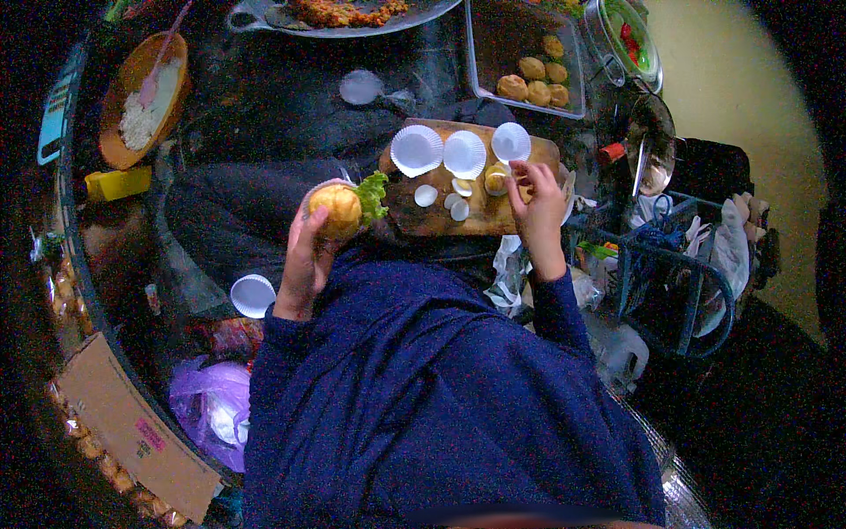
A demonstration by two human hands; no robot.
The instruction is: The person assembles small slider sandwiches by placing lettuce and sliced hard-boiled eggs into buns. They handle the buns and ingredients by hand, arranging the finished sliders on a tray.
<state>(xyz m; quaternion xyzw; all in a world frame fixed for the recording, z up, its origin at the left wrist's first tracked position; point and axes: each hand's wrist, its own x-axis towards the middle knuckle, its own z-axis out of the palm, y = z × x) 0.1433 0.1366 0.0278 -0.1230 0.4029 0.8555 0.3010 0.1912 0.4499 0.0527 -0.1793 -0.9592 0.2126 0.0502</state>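
Note:
My left hand (308, 256) is closed around a golden bun (336, 210), with a frilly green lettuce leaf (372, 196) sticking out of its right side. A white paper cup edge shows behind the bun. Over the right part of a wooden cutting board (405, 220), my right hand (539, 207) has thumb and fingers apart, beside a yellow-and-white piece of boiled egg (496, 180). Several pale egg slices (426, 195) lie on the board's middle. Along its far edge stand three white paper cups, left (416, 151), middle (464, 154) and right (511, 143).
A clear tub (480, 75) of round buns stands beyond the board, beside a pan (256, 18) of orange-red food. Far left is an orange bowl (176, 97) of white food. Another paper cup (252, 295) lies near my left forearm. A dark basket (674, 282) stands at right.

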